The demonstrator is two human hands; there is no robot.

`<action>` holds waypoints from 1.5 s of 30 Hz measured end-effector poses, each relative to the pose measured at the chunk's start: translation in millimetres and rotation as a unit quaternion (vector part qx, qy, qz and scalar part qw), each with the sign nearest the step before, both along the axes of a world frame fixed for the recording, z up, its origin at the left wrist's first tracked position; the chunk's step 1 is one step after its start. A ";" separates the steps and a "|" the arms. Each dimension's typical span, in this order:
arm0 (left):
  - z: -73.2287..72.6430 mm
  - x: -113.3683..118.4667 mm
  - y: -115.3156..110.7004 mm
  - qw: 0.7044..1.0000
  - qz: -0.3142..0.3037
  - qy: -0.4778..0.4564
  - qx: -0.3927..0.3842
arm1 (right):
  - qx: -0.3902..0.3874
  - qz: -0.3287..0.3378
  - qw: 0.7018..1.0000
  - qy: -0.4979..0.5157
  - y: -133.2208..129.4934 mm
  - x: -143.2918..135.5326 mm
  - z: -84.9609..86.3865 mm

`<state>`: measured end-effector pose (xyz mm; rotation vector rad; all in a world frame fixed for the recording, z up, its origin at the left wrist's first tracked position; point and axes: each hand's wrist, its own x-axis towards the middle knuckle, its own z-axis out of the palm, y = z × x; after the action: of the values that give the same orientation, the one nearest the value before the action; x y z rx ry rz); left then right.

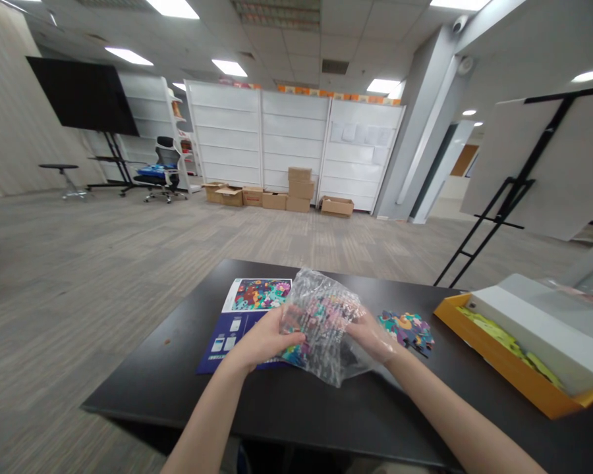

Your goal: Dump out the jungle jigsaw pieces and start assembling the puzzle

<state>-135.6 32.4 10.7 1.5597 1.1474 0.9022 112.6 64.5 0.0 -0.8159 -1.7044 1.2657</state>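
A crumpled clear plastic bag (336, 365) with colourful jigsaw puzzle pieces (321, 315) in it is held above the black table. My left hand (267, 337) grips the bag's left side, thumb toward the middle. On the right side, my right hand (370, 334) has its fingers curled at the bag and pieces. Plastic lies around that hand near the wrist; whether its fingers are inside the bag I cannot tell. Beyond my right hand, a pile of loose puzzle pieces (408, 329) lies on the table. Under the left hand is a printed sheet (227, 329) with a colourful picture.
An open yellow box (494, 365) with a white inside and yellow-green contents stands at the table's (163, 375) right. Behind it is a black easel stand (514, 191). Cardboard boxes (277, 199) line the white shelving at the back, with an office chair (163, 171) to the left.
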 end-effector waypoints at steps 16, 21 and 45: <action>25.9 -62.2 -5.9 0.965 0.150 -0.215 -0.025 | 0.055 0.024 0.959 -0.276 20.2 49.3 15.6; 30.4 -47.4 -11.8 0.959 0.106 -0.261 -0.038 | 0.059 0.072 0.931 -0.352 12.7 44.1 21.5; 18.6 -13.4 -7.2 0.985 -0.006 -0.157 -0.064 | -0.036 -0.012 0.999 -0.011 -1.0 22.3 22.1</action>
<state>-149.0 25.2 29.2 1.2663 0.9485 1.0050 134.9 63.5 22.1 -0.8931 -1.6698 1.3138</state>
